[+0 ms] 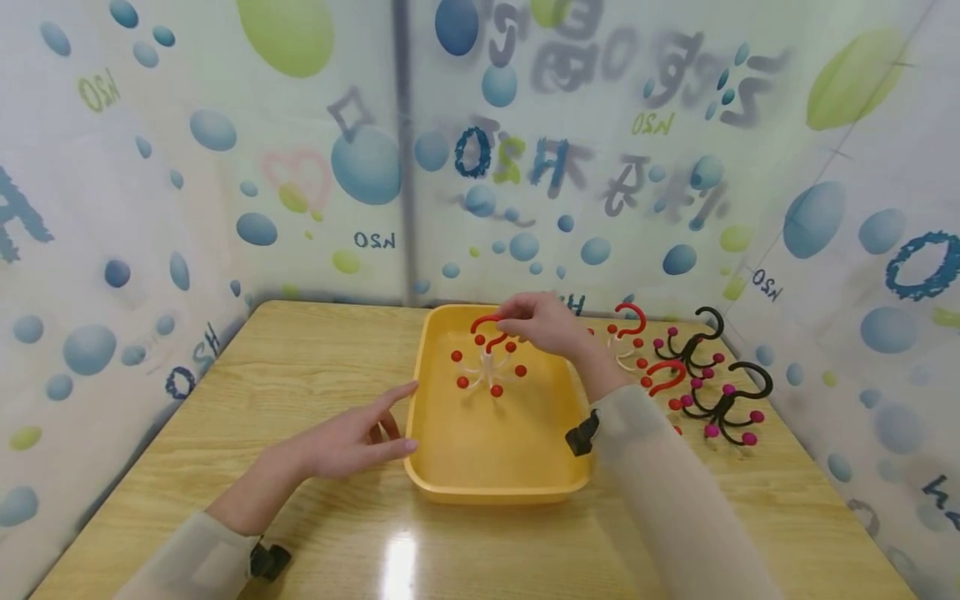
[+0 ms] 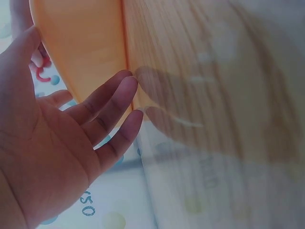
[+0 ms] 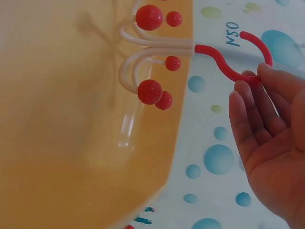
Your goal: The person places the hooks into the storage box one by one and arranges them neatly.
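Observation:
My right hand (image 1: 547, 322) pinches the red hook of a multi-arm hanger (image 1: 488, 362) between thumb and fingers. The hanger has white curved arms tipped with red balls. In the right wrist view the hanger (image 3: 174, 46) hangs over the yellow tray (image 3: 147, 200), hook uppermost, with its shadow cast on the tray's inside. My left hand (image 1: 348, 443) is at the left side of the yellow tray (image 1: 498, 493), fingers loosely extended, thumb and index finger at the rim. The left wrist view shows the left hand's fingers (image 2: 112, 102) slightly bent beside the tray's outer wall.
Right of the tray stand two black hangers (image 1: 723, 408) with magenta balls and two more red-hooked white hangers (image 1: 628, 342), partly behind my right arm. The wooden table (image 1: 322, 350) meets patterned curtains (image 1: 315, 183) at the back and sides.

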`<state>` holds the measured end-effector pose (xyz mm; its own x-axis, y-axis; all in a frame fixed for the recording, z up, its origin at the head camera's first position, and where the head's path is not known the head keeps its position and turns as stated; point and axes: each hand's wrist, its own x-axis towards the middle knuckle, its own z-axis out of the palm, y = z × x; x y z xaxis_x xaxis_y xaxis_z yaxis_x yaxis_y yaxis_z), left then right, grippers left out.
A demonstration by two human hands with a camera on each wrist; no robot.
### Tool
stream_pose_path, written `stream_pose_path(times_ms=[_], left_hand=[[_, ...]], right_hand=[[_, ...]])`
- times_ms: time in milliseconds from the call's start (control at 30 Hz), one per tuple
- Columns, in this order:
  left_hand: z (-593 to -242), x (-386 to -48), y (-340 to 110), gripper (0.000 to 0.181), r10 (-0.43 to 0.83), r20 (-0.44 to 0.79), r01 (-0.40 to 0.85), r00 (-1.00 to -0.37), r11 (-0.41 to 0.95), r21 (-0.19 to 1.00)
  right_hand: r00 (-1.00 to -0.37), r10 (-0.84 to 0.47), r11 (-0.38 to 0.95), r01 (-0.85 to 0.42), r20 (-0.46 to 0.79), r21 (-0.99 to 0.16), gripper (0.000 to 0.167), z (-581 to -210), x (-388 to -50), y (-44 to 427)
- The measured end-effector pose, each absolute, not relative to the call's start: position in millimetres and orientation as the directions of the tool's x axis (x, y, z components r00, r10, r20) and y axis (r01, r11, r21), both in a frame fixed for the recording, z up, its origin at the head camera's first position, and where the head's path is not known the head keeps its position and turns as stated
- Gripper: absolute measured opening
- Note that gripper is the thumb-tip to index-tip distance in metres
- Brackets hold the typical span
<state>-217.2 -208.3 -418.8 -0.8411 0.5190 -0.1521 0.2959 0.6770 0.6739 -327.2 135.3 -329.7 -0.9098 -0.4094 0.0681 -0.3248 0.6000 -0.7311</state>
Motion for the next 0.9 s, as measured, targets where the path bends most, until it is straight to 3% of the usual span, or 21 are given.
stream_pose_path(times_ms=[400, 900], left_hand=[[-418, -218, -207, 0.091, 0.512, -0.159, 0.287, -0.844, 0.683, 0.671], [-420, -218, -208, 0.091, 0.529, -0.145, 0.307, -0.836, 0.670, 0.676]], right_hand=[[-0.946, -0.314, 0.590, -0.256, 0.075, -0.766, 0.025, -354, -353, 110], [-0.958, -0.267, 0.551, -0.241, 0.104, -0.799, 0.027, -366, -357, 96]])
